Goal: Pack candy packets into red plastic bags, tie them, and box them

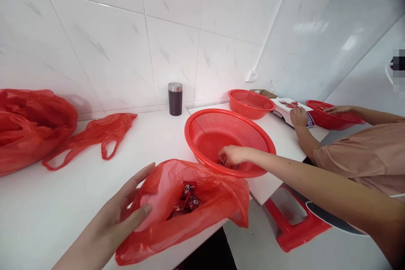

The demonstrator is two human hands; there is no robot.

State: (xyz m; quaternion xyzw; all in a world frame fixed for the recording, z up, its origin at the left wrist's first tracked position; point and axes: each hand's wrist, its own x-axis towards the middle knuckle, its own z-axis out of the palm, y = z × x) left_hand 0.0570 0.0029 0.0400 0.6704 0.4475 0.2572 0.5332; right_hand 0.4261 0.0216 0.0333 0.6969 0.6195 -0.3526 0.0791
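Note:
In front of me a red plastic bag (215, 192) gapes open at the table's near edge, with several small dark-red wrapped packets (193, 203) inside. My left hand (122, 209) holds the bag's left side, thumb over the plastic and fingers stretched along its outer side. Reaching down into a red perforated basket (205, 128) behind the bag, my right hand (233, 156) has its fingers curled closed round a small dark-red packet (223, 160). Part of that packet is hidden by the fingers.
Left lie a bulky red bag (34, 130) and a flat one (101, 133). A dark tumbler (175, 100) stands by the wall. Behind right are another basket (249, 103) and a white scale (283, 109); a co-worker's hands (299, 117) touch packets there. A red stool (300, 234) stands below.

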